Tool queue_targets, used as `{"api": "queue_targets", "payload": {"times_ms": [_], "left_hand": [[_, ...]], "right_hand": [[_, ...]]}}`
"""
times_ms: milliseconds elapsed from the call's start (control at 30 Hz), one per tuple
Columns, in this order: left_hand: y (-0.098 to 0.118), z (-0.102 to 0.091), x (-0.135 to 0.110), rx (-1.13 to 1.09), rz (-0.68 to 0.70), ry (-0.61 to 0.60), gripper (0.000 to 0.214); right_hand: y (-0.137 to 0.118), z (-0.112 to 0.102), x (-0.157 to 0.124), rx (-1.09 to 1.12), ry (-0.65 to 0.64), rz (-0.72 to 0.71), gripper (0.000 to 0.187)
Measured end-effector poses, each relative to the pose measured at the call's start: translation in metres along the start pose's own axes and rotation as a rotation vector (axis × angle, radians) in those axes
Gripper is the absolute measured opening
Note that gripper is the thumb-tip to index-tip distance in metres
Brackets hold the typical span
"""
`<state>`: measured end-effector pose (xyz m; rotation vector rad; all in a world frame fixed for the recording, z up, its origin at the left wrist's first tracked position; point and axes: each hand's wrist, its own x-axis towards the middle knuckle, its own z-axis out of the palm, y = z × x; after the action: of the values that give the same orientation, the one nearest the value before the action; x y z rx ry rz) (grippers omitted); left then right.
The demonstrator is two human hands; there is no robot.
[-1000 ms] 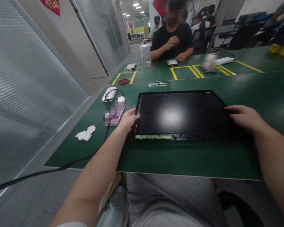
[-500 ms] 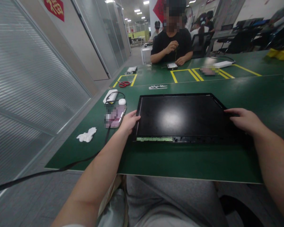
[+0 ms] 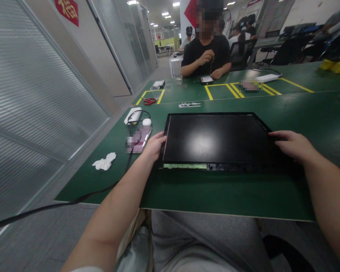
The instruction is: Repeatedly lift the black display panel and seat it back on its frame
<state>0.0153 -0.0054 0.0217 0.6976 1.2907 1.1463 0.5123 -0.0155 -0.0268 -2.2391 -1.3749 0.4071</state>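
A black display panel (image 3: 215, 139) in a thin dark frame lies face up over the green table in front of me. Along its near edge runs a bare strip with a green circuit board (image 3: 185, 166) at the left. My left hand (image 3: 155, 145) grips the panel's left edge, thumb towards the top and the other fingers partly hidden at the side. At the right edge my right hand (image 3: 290, 143) holds the frame between thumb and fingers. Whether the panel rests flat on the table or is slightly raised, I cannot tell.
Left of the panel are a phone (image 3: 140, 139), a white round case (image 3: 146, 122), a white power bank (image 3: 133, 116), a crumpled tissue (image 3: 104, 161) and a black strap (image 3: 82, 197). Red scissors (image 3: 149, 101) lie farther back. A person (image 3: 205, 56) sits across the table handling a small device.
Both hands stay on the panel's edges. My left thumb has shifted slightly left, towards the outer edge; the view has moved a little.
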Motion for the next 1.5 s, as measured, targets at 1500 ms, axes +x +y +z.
{"api": "queue_targets", "payload": {"times_ms": [1500], "left_hand": [[-0.003, -0.003, -0.009, 0.341, 0.281, 0.010, 0.048]], "right_hand": [[-0.020, -0.003, -0.011, 0.022, -0.037, -0.044, 0.045]]}}
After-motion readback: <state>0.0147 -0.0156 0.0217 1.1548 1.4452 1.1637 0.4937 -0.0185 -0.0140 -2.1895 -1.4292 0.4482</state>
